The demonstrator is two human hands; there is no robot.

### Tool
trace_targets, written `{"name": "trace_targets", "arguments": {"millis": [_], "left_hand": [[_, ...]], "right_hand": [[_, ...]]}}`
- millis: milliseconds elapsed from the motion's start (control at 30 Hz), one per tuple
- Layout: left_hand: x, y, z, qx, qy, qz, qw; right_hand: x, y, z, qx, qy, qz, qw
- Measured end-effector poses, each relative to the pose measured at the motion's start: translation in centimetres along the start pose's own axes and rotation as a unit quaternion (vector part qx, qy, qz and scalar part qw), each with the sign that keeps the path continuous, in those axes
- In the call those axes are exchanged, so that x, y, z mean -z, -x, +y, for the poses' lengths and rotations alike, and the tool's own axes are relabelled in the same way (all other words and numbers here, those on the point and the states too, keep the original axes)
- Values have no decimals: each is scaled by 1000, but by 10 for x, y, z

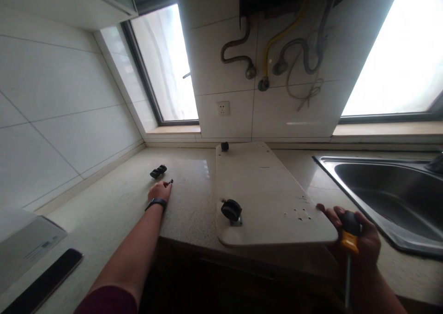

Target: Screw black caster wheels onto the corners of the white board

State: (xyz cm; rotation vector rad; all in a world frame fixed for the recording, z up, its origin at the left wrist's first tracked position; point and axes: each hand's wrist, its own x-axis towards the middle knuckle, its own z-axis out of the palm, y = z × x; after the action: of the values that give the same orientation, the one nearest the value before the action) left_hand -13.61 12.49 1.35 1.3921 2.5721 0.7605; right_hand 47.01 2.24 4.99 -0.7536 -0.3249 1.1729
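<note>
On the left of the counter, my left hand (161,191) has its fingers pinched together at some small dark screws (170,181). Just beyond it lie loose black caster wheels (158,171). A pale board (256,184) with rounded corners lies on the counter between my hands. One black caster (231,210) stands at its near left corner and another caster (224,146) at its far left. Screw holes show at the near right corner. My right hand (369,235) is wrapped around a yellow and black screwdriver (350,241), shaft downward, beside that corner.
A steel sink (391,198) is set into the counter at right. At lower left are a white box (34,244) and a dark flat object (51,279). Pipes (238,51) and a socket (223,108) are on the tiled wall, between two windows.
</note>
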Motion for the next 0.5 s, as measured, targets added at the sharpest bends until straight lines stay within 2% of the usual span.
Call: {"name": "trace_targets", "arguments": {"millis": [233, 400, 500], "left_hand": [[1, 7, -2, -12, 43, 17, 999], [7, 25, -2, -33, 126, 30, 991], [13, 46, 0, -62, 203, 28, 977]], "right_hand": [[3, -3, 1, 13, 3, -11, 1000], [6, -3, 0, 6, 5, -23, 1000], [9, -4, 0, 59, 2, -22, 998]]}}
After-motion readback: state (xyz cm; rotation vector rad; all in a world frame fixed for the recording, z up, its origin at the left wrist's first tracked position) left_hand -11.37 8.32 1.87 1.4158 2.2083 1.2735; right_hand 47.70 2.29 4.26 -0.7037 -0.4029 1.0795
